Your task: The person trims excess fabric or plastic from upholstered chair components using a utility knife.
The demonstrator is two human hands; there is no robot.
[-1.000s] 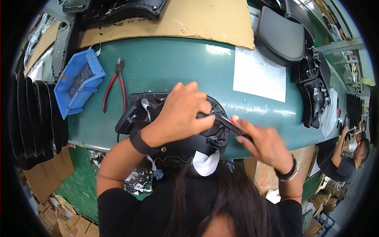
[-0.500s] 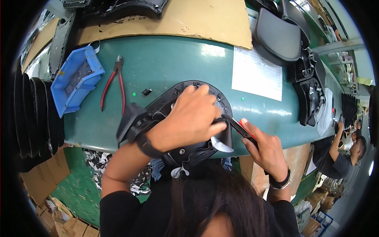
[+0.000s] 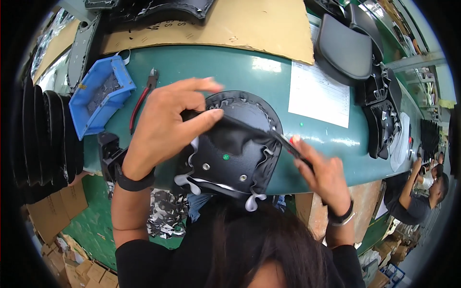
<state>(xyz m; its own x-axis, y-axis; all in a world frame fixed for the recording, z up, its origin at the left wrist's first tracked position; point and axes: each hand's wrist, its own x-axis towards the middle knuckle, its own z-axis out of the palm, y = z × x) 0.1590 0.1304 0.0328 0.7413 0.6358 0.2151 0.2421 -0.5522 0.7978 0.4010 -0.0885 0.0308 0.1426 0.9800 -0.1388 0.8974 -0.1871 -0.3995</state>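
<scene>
A black padded seat part (image 3: 218, 139) lies underside up at the bench's front edge, with gathered cover edges, metal-ringed holes and white tabs. At its upper left, my left hand (image 3: 165, 125) pinches the black cover material (image 3: 240, 126), which stretches as a taut strip toward the right. In my right hand (image 3: 326, 177) is a utility knife (image 3: 294, 148) with a black and red body. The knife's tip meets the right end of the strip; whether it is cutting in, I cannot tell. Both hands are slightly blurred.
Red-handled cutting pliers (image 3: 143, 98) lie left, partly behind my left hand, beside a blue bin (image 3: 77, 113) of dark scraps. A paper sheet (image 3: 319, 96) and black cushions (image 3: 343, 48) are at right. Cardboard (image 3: 259, 29) spans the back. A co-worker (image 3: 420, 192) sits far right.
My left hand has moved left from over the seat part, drawing the black material out taut and uncovering the underside. The knife stays near the right edge.
</scene>
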